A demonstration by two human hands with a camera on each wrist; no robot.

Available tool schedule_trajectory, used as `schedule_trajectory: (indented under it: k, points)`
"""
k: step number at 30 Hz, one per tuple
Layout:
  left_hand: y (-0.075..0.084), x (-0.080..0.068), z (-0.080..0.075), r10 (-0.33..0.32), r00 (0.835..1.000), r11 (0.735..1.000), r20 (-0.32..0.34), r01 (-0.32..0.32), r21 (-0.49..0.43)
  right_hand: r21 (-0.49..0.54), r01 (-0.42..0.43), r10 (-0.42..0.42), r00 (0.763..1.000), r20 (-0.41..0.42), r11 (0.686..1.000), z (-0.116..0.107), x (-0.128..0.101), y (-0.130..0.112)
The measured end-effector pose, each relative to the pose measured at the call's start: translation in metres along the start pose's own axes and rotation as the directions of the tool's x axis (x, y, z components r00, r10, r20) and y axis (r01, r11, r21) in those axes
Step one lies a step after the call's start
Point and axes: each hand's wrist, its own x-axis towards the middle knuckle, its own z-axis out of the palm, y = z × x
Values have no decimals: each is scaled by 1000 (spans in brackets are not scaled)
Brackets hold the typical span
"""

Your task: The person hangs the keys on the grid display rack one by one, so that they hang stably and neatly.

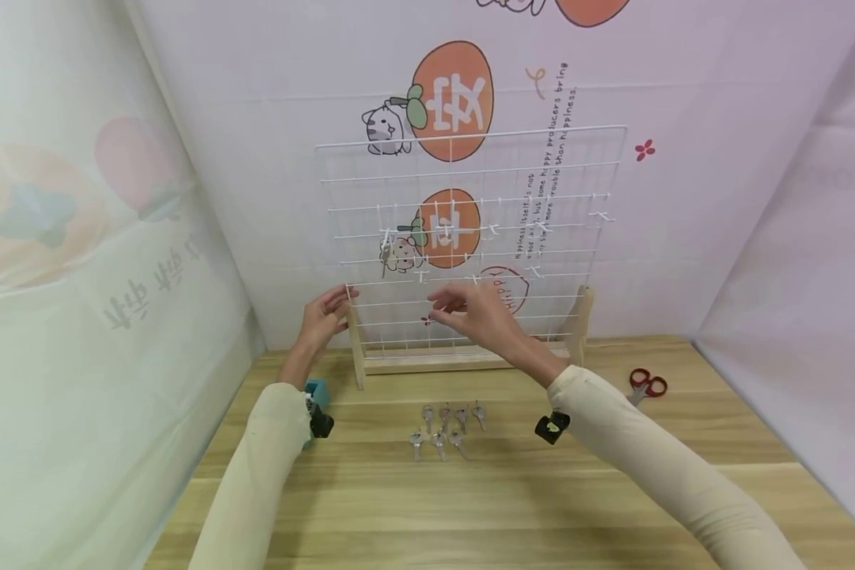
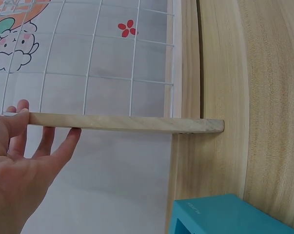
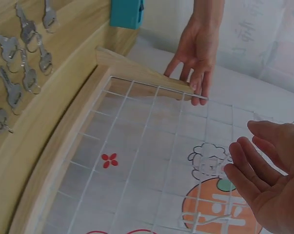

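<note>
A white wire grid rack [image 1: 470, 303] stands upright on a wooden base, with several small white hooks on its wires. My left hand [image 1: 321, 318] grips the top of the rack's left wooden side piece [image 2: 122, 123], thumb on one side and fingers on the other. In front of the grid's lower middle is my right hand [image 1: 480, 317], its fingers loosely bent with nothing between them. One key [image 1: 386, 257] hangs from a hook at the grid's left. On the table before the rack lie several keys [image 1: 438, 440] with small rings, in two rows.
A teal box [image 2: 234, 214] stands on the wooden table [image 1: 399, 507] by the rack's left foot. Red-handled scissors [image 1: 644, 386] lie at the right. Behind the rack hangs white cloth [image 1: 271, 158] printed with fruit and cartoon animals.
</note>
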Motion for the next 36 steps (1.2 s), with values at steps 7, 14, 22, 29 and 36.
schedule_trajectory:
  k: [7,14,22,29,36]
  points:
    - [2,-2,-3,7,1000,1000,2,-7,-8,-7,-1,2,998,55,1000,19,-16,16]
    - [3,-2,-5,3,1000,1000,-2,-3,-15,-12,6,-5,994,109,1000,48,-29,42]
    - [3,-2,-5,2,1000,1000,-5,-2,-31,-6,-9,10,986,166,1000,79,-43,65]
    - [2,0,-4,-2,1000,999,4,2,-32,-55,-46,58,968,245,997,106,-53,79]
    - [2,1,0,-10,1000,999,5,11,-31,-57,-74,87,954,285,996,125,-59,87]
